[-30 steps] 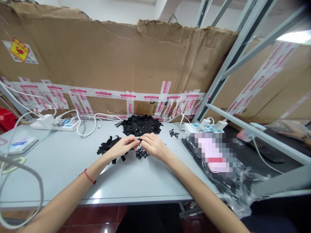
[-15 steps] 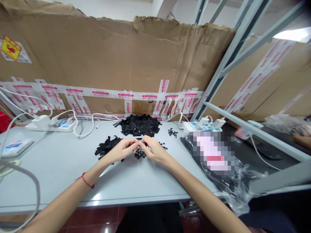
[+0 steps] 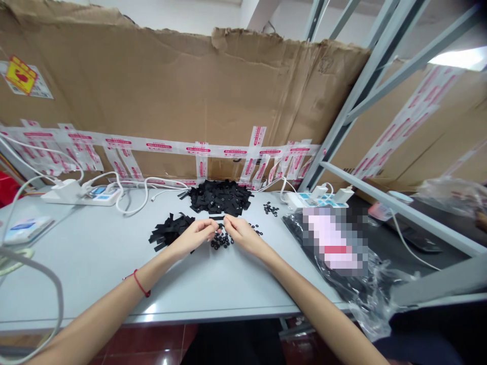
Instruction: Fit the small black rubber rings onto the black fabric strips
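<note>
My left hand [image 3: 197, 235] is closed in a pinch, with a small black fabric strip [image 3: 220, 226] at its fingertips. Just to its right, my right hand [image 3: 242, 234] also has thumb and finger pressed together; what is between them is too small to make out. Another short black strip [image 3: 216, 218] shows just beyond the fingertips. Below and between the hands lies a cluster of small black rings [image 3: 221, 241]. A loose pile of black strips [image 3: 171, 229] lies by my left hand, and a larger heap of black strips [image 3: 218, 196] sits farther back.
More black rings [image 3: 270, 208] are scattered at the back right. Power strips [image 3: 81, 196] with white cables stand along the cardboard wall [image 3: 171, 91]. On the right lie a plastic-wrapped package [image 3: 300, 228] and a metal shelf frame [image 3: 399, 203]. A white packet [image 3: 28, 229] is at left.
My hands have drawn slightly apart at the fingertips, so a black strip now shows between them. The piles and rings look unmoved.
</note>
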Available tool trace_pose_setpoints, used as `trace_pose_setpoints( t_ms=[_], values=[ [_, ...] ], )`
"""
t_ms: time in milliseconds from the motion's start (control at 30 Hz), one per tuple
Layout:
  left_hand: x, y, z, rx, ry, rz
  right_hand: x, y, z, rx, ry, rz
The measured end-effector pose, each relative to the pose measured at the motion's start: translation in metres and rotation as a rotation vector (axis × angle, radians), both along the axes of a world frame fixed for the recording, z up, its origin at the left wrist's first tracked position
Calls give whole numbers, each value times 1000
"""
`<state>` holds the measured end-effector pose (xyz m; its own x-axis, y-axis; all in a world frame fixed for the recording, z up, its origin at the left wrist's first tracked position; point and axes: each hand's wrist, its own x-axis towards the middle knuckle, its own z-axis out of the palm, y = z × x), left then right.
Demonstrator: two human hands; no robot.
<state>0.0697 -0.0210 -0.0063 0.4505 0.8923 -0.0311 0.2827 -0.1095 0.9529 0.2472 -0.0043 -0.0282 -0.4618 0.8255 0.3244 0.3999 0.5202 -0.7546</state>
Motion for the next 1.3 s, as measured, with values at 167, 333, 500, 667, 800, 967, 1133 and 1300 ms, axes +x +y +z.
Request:
trace_pose_setpoints(
  t_ms=[167, 333, 500, 667, 800, 967, 1133, 1300],
  values=[
    [-6, 4, 0, -26, 138, -61, 2, -4, 7, -27, -45, 38],
    [-6, 6, -6, 209, 336, -47, 3, -3, 9, -30, -123, 85],
    [-22, 11, 0, 360, 512, -7, 23, 7, 16, -82, -272, -42],
    [-57, 20, 16, 625, 863, 265, 49, 16, 27, -58, -630, -400],
    [-59, 26, 14, 765, 959, 428, 56, 17, 29, -37, -699, -433],
    [-26, 45, -3, 679, 703, 116, 58, 17, 27, -14, -664, -389],
    [-1, 71, -22, 597, 699, 77, 52, 16, 26, 43, -636, -450],
    [5, 72, -24, 533, 585, 14, 39, 13, 19, 250, -467, -276]
  ],
)
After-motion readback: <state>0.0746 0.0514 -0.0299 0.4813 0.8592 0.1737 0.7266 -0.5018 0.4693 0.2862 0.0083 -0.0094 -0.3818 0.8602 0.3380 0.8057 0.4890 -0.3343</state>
